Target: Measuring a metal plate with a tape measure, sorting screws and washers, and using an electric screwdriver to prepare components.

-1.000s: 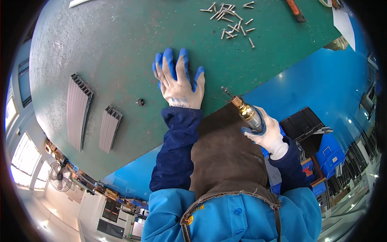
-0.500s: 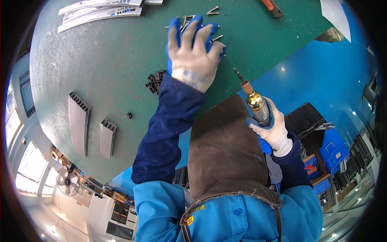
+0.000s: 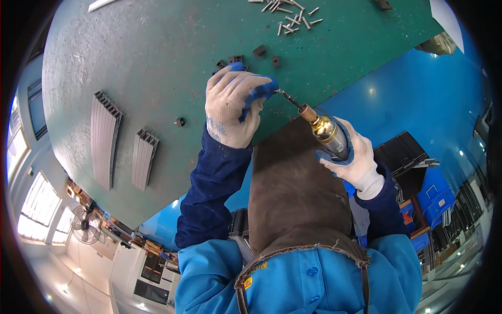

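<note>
My right hand (image 3: 356, 157) grips a power screwdriver (image 3: 328, 133) with a brassy front end and a dark bit pointing up and left. At the bit's tip, my left hand (image 3: 235, 102) is closed in a pinch, thumb and forefinger together. A small silvery end shows there and looks like a screw (image 3: 277, 90); the fingers hide most of it. Both hands wear white gloves with blue palms. Small black blocks (image 3: 260, 50) lie on the green table just beyond my left hand, some partly covered by it. Farther off are several loose screws (image 3: 295, 20).
Two bundles of grey metal profiles, one longer (image 3: 103, 144) and one shorter (image 3: 144, 162), lie at left on the table (image 3: 172, 68). A single black piece (image 3: 180, 122) sits near them. The table's edge runs diagonally at right, above a blue floor (image 3: 376, 99).
My left hand has come back from the screw pile toward me and pinched closed beside the bit. The screwdriver has shifted slightly left and downward. The view has tilted toward me.
</note>
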Demonstrator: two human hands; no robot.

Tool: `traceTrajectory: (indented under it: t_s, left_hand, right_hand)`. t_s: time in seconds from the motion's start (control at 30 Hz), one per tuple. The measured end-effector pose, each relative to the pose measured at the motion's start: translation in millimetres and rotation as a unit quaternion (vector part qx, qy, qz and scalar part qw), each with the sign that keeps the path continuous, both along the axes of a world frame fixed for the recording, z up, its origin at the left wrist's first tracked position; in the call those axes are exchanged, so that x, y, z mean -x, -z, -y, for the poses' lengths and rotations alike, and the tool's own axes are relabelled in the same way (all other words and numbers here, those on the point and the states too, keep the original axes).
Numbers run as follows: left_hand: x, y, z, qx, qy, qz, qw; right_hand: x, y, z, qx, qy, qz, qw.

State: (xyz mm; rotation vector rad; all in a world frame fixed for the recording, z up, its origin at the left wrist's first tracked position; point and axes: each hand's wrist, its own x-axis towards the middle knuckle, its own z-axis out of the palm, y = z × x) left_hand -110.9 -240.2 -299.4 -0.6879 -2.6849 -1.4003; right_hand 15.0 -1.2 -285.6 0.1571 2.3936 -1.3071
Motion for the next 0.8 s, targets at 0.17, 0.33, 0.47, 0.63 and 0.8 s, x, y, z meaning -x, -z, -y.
traceTrajectory:
  t_s: [0.17, 0.33, 0.47, 0.63, 0.8]
  left_hand:
    - [-7.7, -4.8, 21.7, 0.049, 0.028, -0.005, 0.998]
    - [-11.6, -3.4, 43.1, 0.07, 0.031, -0.006, 0.997]
    - [-17.1, -1.2, 45.3, 0.057, 0.028, 0.006, 0.998]
    - [-17.5, -2.2, 46.7, 0.042, 0.02, 0.021, 0.999]
    - [-19.4, 1.9, 56.7, 0.034, 0.017, 0.032, 0.999]
  right_hand:
    - [-3.9, -2.1, 15.5, -0.034, -0.034, -0.006, 0.999]
    - [-12.6, -4.0, 27.4, -0.048, -0.037, -0.007, 0.998]
    - [-16.3, -2.8, 34.6, -0.072, -0.05, -0.017, 0.996]
    - [-17.5, -1.3, 40.5, -0.091, -0.07, -0.038, 0.993]
    - [-20.0, -3.5, 40.6, -0.084, -0.062, -0.023, 0.994]
